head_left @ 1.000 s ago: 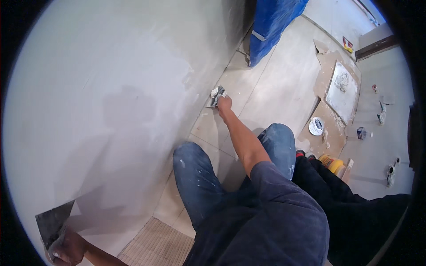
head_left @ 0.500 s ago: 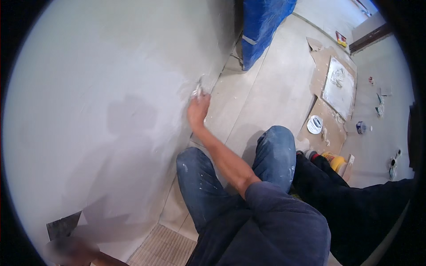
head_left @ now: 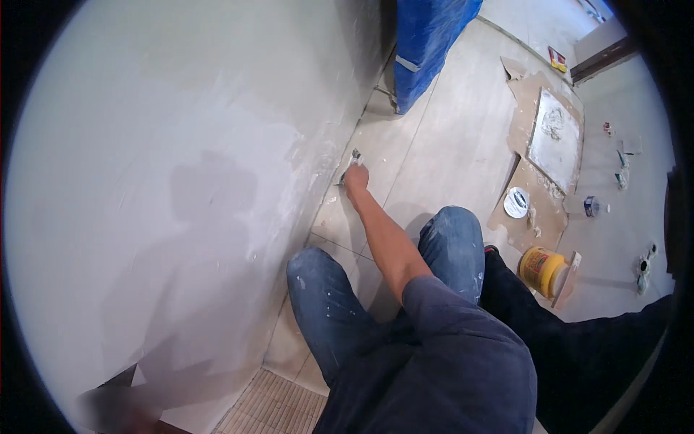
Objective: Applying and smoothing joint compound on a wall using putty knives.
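My right hand (head_left: 356,178) is closed around a small putty-smeared putty knife (head_left: 355,157), low over the floor tiles beside the foot of the wall. Its handle end points away from me, and the blade is mostly hidden by the hand. At the lower left, my left hand (head_left: 116,412) is blurred at the picture's edge, with a dark, wide scraper blade (head_left: 124,376) showing just above it. The pale wall (head_left: 217,94) carries wet-looking filler patches and my shadow.
Blue sheeting (head_left: 426,58) hangs ahead. To the right, cardboard (head_left: 535,210) lies under a putty-covered board (head_left: 553,141) and a round white lid (head_left: 516,202). A yellow tub (head_left: 542,271) stands near another person's dark-trousered leg (head_left: 535,333). A ribbed mat (head_left: 278,405) lies at my left.
My right hand has moved right and slightly nearer, off the wall and over the floor, turning the putty knife. The neighbouring person's leg has shifted, uncovering the yellow tub. Less of the scraper blade shows.
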Tool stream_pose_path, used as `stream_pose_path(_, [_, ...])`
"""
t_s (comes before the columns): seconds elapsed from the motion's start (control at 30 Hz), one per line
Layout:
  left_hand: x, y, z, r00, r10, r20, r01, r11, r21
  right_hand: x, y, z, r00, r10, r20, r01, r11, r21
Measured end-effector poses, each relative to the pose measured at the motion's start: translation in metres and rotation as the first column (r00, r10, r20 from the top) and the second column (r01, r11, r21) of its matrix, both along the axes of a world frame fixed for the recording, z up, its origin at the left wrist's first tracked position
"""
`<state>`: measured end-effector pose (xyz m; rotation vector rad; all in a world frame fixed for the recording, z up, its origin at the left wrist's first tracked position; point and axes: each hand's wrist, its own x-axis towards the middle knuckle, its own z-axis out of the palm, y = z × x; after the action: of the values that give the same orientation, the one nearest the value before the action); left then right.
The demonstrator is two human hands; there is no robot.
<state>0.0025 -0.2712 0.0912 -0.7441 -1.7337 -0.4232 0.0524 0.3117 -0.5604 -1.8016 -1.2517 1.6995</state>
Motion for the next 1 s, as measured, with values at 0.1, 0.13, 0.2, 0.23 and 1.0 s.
stream_pose_path(0.1, [0.013, 0.027, -0.001, 0.999, 0.031, -0.029, -0.03, 0.998, 0.053, -0.016, 0.006, -0.004, 0.996, -0.027, -0.08, 0.025, 0.999, -0.024])
stream_pose_path(0.13, [0.016, 0.041, 0.0, 0.999, 0.029, -0.034, -0.027, 0.997, 0.07, -0.019, 0.007, 0.001, 0.993, -0.03, -0.115, 0.024, 0.998, -0.054])
stream_pose_path(0.2, [0.024, 0.071, 0.003, 0.999, 0.018, -0.038, -0.014, 0.993, 0.12, -0.021, 0.01, 0.023, 0.991, -0.033, -0.13, 0.022, 0.996, -0.087])
stream_pose_path(0.23, [0.029, 0.085, 0.005, 0.999, 0.006, -0.038, 0.0, 0.987, 0.158, -0.021, 0.011, 0.04, 0.99, -0.042, -0.135, 0.022, 0.988, -0.15])
stream_pose_path(1.0, [0.038, 0.141, 0.003, 0.987, 0.014, -0.159, -0.031, 0.994, -0.109, -0.005, -0.023, 0.013, 0.996, -0.029, -0.087, 0.031, 0.999, 0.017])
